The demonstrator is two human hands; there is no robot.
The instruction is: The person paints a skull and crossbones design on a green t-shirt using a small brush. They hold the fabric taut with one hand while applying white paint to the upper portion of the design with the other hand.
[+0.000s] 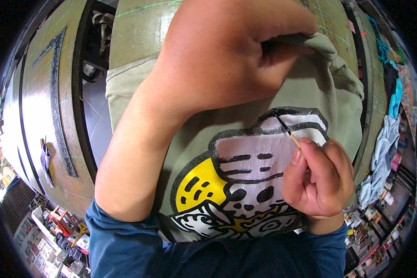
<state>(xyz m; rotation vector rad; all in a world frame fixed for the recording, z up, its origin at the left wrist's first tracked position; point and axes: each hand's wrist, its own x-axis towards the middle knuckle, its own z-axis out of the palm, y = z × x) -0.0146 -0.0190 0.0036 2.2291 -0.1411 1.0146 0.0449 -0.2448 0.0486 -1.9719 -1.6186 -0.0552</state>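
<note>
Item: garment (190, 139), soft olive-green cloth, matte, creased toward 2 o'clock; it is lying at centre, spreading over a glossy olive-brown tabletop (143, 34) marked with thin green lines.
Motif (250, 164): smooth pale-white figure, showing thick black outlines of grainy texture, 4 short black dashes and 2 dark eye shapes; a rounded yellow patch (197, 185) is sitting at its 9 o'clock.
Tool: slim brush (290, 132), pale handle, dark tip; the tip is touching the black outline near the motif's 1 o'clock.
Left hand (231, 51): at 12 o'clock, closing its fingers and gripping a bunched fold of the garment.
Right hand (320, 178): near 4 o'clock, pinching the brush handle, remaining fingers curling inward.
</note>
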